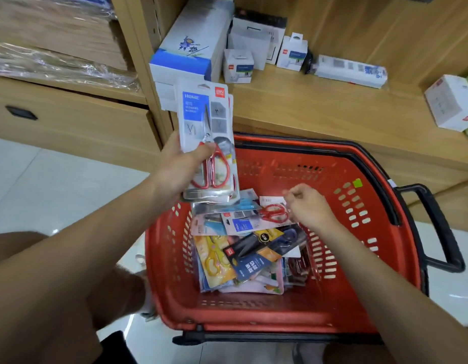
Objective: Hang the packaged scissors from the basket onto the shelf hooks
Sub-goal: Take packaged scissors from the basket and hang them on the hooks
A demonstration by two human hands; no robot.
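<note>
My left hand (180, 164) grips a small stack of packs of red-handled scissors (207, 132), held upright above the far left corner of the red basket (359, 279). My right hand (309, 206) reaches into the basket, fingers pinched at the edge of another red-handled scissors pack (253, 219) lying on top of the pile; whether it grips the pack I cannot tell. Beneath lie several more packs, among them yellow-handled scissors (214, 261) and a dark pack (256, 248). No shelf hooks are in view.
The basket stands on a pale tiled floor, its black handle (437, 227) at the right. Behind it a wooden shelf (319, 101) carries white boxes (238, 65) and a long blue-and-white box (190, 46). A wooden drawer unit (70, 119) stands at the left.
</note>
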